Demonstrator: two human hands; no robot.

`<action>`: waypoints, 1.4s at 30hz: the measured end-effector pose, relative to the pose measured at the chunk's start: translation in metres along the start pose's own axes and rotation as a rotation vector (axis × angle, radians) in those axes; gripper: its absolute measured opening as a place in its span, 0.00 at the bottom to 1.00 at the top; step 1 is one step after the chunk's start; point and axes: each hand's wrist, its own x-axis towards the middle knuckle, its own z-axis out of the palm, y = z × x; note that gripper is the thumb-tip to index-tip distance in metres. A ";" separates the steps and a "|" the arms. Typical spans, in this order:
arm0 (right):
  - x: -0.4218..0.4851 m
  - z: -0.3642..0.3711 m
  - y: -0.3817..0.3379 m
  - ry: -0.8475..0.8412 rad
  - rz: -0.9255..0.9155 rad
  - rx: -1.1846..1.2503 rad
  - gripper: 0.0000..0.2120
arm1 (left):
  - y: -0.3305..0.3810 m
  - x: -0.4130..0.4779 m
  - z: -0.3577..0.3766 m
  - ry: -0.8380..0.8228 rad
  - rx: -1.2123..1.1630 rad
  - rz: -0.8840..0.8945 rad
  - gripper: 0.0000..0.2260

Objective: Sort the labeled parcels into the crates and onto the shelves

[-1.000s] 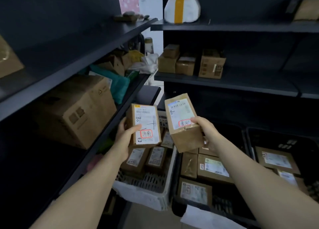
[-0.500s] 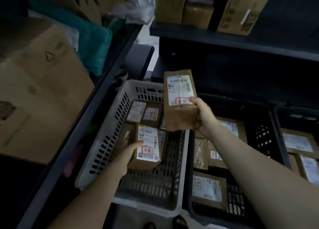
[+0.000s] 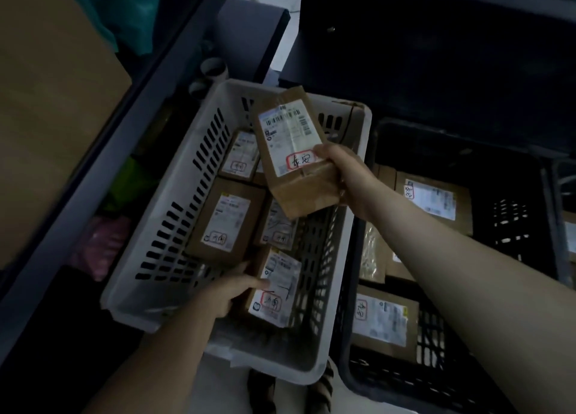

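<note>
1. A large cardboard box [image 3: 46, 117] is seen on the dark shelf frame [image 3: 93, 195] at the left. No writing can be made out on it.
2. The white crate [image 3: 174, 226] is set just beside the black crate [image 3: 511, 220]. Labelled parcels already lie in both, so the sorting is judged to be partly done.
3. The raised parcel [image 3: 290, 145] is gripped at its lower end by the right hand [image 3: 346, 173], with the thumb pressed on the label. It is held tilted above the far right part of the white crate and touches nothing else.
4. The lower parcel [image 3: 280, 301] is held deep inside the white crate, near its front wall, by the left hand [image 3: 224, 295]. The thumb is laid across the label and the fingers are curled round the left edge. Whether it already rests on the crate floor cannot be told.
5. The step in hand is judged to be the setting down of the lower parcel. Next, the left grip would need to be released, and the raised parcel carried rightward over the black crate.
6. A printed barcode and fine print, too small to read, are carried on each label, along with handwritten characters ringed in red. The raised parcel's mark appears to read 泰安 and resembles the marks in the black crate. The lower parcel's mark, partly legible, ends in 南, as do those in the white crate.
</note>
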 end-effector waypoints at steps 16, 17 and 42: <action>-0.028 0.006 0.002 0.035 -0.007 0.076 0.12 | 0.088 -0.034 0.003 0.331 -0.091 0.527 0.23; -0.033 0.003 -0.001 0.056 -0.015 0.079 0.10 | 0.097 -0.042 0.007 0.310 -0.093 0.596 0.24; -0.187 -0.275 0.119 0.199 0.388 0.058 0.21 | 0.094 -0.033 0.272 -0.076 0.093 0.417 0.15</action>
